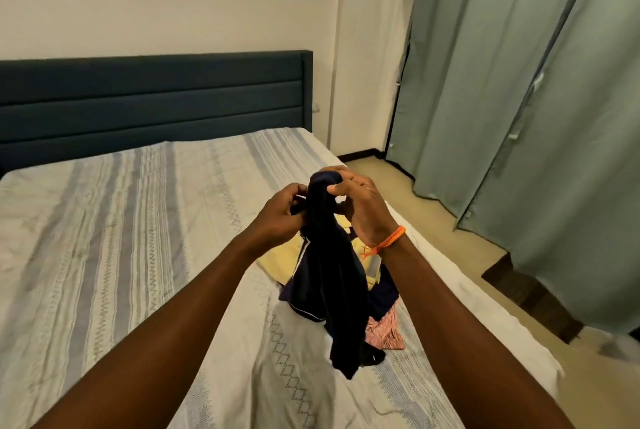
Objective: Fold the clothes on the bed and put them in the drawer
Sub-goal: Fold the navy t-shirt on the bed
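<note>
Hands (322, 207) lift dark garment (329, 290) above pile (384, 328).

- Bed (121, 255) fills left and centre; headboard (156, 96) at its far end, against the wall.
- Pile of clothes (377, 297) on the bed, near its right edge.
- Garment (329, 276) held above the pile.
- Curtains (519, 99) right, beyond a strip of floor (433, 221).
</note>
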`<state>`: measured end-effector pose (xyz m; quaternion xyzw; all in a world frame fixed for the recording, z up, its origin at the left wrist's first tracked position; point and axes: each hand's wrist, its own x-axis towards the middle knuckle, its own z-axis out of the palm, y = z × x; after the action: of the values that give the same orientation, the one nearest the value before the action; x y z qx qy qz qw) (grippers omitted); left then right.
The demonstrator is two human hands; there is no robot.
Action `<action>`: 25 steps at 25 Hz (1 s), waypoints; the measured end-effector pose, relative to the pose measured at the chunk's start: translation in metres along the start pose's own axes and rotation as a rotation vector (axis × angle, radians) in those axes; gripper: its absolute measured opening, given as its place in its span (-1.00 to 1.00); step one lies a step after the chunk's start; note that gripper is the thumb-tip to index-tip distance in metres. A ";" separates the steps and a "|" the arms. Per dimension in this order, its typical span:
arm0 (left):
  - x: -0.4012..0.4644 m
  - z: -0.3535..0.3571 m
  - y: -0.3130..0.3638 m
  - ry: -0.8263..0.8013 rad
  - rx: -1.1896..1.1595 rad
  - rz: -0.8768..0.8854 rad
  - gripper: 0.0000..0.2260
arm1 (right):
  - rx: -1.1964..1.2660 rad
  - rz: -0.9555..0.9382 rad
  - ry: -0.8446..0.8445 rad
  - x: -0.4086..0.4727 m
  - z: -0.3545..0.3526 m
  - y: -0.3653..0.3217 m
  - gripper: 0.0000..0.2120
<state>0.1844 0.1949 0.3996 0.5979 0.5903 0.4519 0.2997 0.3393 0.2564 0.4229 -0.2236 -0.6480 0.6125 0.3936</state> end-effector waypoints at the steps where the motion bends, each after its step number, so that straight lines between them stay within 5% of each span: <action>1: -0.008 -0.006 0.001 0.030 -0.013 0.007 -0.81 | -0.016 -0.008 -0.006 -0.003 0.009 -0.006 -0.71; 4: -0.026 -0.019 0.010 0.123 0.039 0.040 -0.89 | -0.103 -0.026 0.007 -0.011 0.028 -0.025 -0.86; 11: -0.044 -0.062 0.030 0.093 0.352 0.126 -0.93 | -0.381 -0.071 0.039 -0.016 0.042 -0.046 -0.83; 15: -0.057 -0.075 0.030 0.084 0.136 0.092 -0.91 | -0.576 0.001 -0.250 -0.018 0.038 -0.062 -0.76; 18: -0.061 -0.082 0.035 0.079 0.136 0.112 -0.81 | -1.002 0.153 -0.476 -0.010 0.029 -0.066 -0.60; 20: -0.063 -0.084 0.036 0.118 0.212 0.102 -0.79 | -1.122 0.126 -0.391 -0.004 0.021 -0.068 -0.68; 25: -0.072 -0.093 0.030 0.104 0.366 0.027 -0.71 | -0.718 -0.118 -0.026 -0.005 0.020 -0.077 -0.92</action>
<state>0.1222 0.1048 0.4510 0.6262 0.6691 0.3715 0.1487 0.3410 0.2288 0.4976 -0.3020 -0.8387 0.3249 0.3160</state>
